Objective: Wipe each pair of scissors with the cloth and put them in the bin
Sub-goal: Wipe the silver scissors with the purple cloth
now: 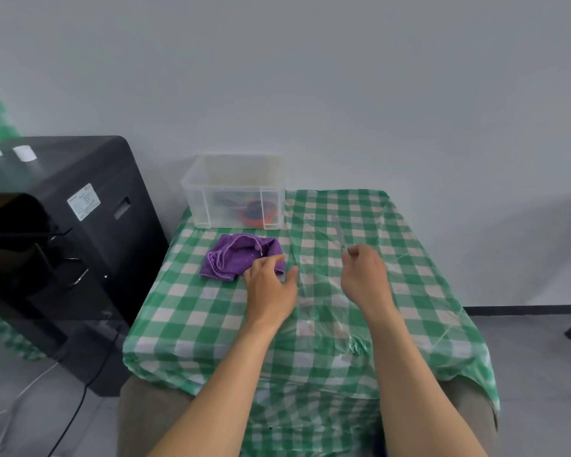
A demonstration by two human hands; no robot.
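My right hand (363, 272) pinches slim scissors (339, 234), my left hand (269, 282) hovers loose and empty at the purple cloth (238, 255); next, I judge, grip it and wipe.

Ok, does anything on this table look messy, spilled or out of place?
Nothing spilled or broken. The purple towelling cloth lies crumpled before the clear plastic bin, and the green checked plastic tablecloth is creased. The slim metal scissors in the right hand are blurred.
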